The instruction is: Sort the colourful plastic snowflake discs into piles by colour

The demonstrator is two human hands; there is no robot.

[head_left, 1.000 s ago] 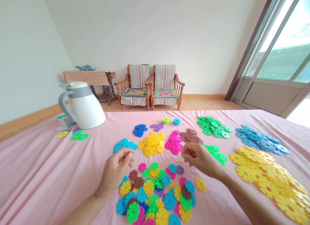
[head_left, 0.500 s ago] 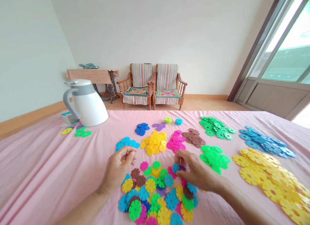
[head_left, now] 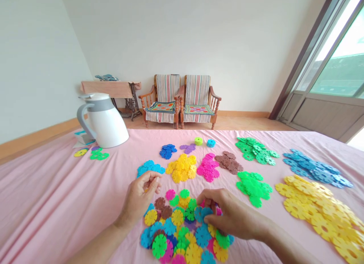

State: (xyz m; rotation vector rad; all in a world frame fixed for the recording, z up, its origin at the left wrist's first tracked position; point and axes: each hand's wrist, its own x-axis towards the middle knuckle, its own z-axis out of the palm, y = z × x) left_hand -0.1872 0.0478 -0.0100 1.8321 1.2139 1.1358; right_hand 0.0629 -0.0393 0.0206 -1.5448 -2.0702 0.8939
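My left hand [head_left: 143,194] is closed above the upper left of the mixed pile, thumb and fingers together; a bit of yellow shows behind it. My right hand [head_left: 227,214] grips a blue flower disc [head_left: 206,212] between thumb and fingers over the pile's right part. Beneath both lies a loose pile of mixed flower discs [head_left: 182,233] in green, yellow, blue, pink and brown. Just beyond are sorted heaps: light blue [head_left: 150,167], yellow [head_left: 182,168], pink [head_left: 208,167] and brown [head_left: 229,162].
On the pink cloth [head_left: 71,203], a white jug [head_left: 109,125] stands at the far left. Green heaps [head_left: 254,187], a blue heap [head_left: 314,167] and a large yellow heap [head_left: 321,212] spread on the right. Two chairs [head_left: 197,89] stand beyond the table.
My right hand has moved down toward me and now has a blue disc between its fingers. My left hand stays nearly in place. The view has shifted slightly.
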